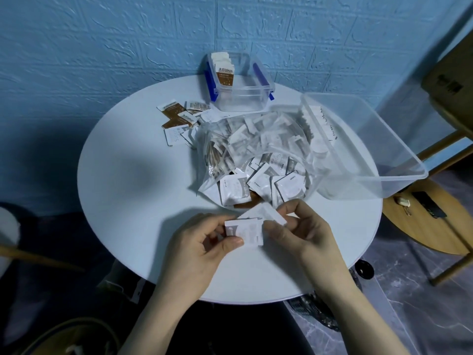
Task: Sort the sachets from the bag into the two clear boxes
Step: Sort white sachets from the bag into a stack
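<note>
Hands: left hand pinches one white sachet, right hand pinches another; two clear boxes flank one bag on the tabletop.

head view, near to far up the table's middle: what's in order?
Hands holding white sachets → open clear bag of sachets → small clear box with blue clips, brown sachets standing inside, at the far edge by the blue wall.

a round white table carries everything. at its far edge stands a small clear box with blue clips; to the right, a larger clear box overhangs the rim. between them lies a clear bag of sachets — a few loose sachets lie scattered just to its left.
</note>
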A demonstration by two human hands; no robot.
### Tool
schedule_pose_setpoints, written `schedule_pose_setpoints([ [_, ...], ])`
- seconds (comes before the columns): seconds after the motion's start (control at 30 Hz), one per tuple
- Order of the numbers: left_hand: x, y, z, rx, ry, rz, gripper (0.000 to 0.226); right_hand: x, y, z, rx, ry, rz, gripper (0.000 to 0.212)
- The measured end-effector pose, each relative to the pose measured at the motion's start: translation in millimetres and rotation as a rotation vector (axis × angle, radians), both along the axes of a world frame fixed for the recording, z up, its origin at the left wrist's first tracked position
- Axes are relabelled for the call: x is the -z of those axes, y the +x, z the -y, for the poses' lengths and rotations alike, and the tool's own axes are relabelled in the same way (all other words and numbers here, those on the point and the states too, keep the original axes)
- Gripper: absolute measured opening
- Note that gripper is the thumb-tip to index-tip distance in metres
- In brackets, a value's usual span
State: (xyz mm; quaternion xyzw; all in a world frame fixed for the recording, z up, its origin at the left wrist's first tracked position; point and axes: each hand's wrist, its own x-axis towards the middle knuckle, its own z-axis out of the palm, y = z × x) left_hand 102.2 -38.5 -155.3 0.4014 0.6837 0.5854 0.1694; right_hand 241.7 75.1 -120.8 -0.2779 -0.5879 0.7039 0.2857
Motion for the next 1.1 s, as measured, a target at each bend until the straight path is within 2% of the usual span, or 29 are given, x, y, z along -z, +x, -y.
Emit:
schedule_pose_setpoints([
  [0.13,-4,-1,1,0.022,0.043,0.006,0.017,7,3,0,-0.057,0.226,0.067,0.019],
  [0.27,-5,-1,1,-0.006,0.094,-0.009,0.026,10,7,-3,-0.032,0.523,0.245,0.011],
  [0.33,-5,-2,1,-0.006,0.11,-0.021,0.02,10,9,-3,-0.053,0.611,0.313,0.013],
  [0.43,-6,-2,0,-0.001,0.08,0.011,0.016,10,11,-2,-0.087,0.684,0.39,0.022],
  [0.53,-4,1,-1,-0.001,0.031,0.039,0.028,6,13,-11,-0.092,0.701,0.413,0.016],
  [0.6,-3,1,0,-0.004,0.025,0.018,0.029,3,13,-23,-0.003,0.695,0.366,0.01],
  [0.7,-5,-1,1,0.008,0.04,-0.101,0.022,-1,10,-42,0.188,0.859,0.419,0.007],
  [0.8,-8,-1,2,0.049,0.061,-0.147,0.018,-3,4,-53,0.277,0.994,0.585,0.026],
  [0.9,-5,-1,2,0.068,0.033,-0.107,0.024,-4,-3,-54,0.233,1.035,0.741,0.043],
  [1.1,-5,0,3,0.031,-0.009,-0.082,0.027,-4,-11,-50,0.277,1.022,0.748,0.048],
])
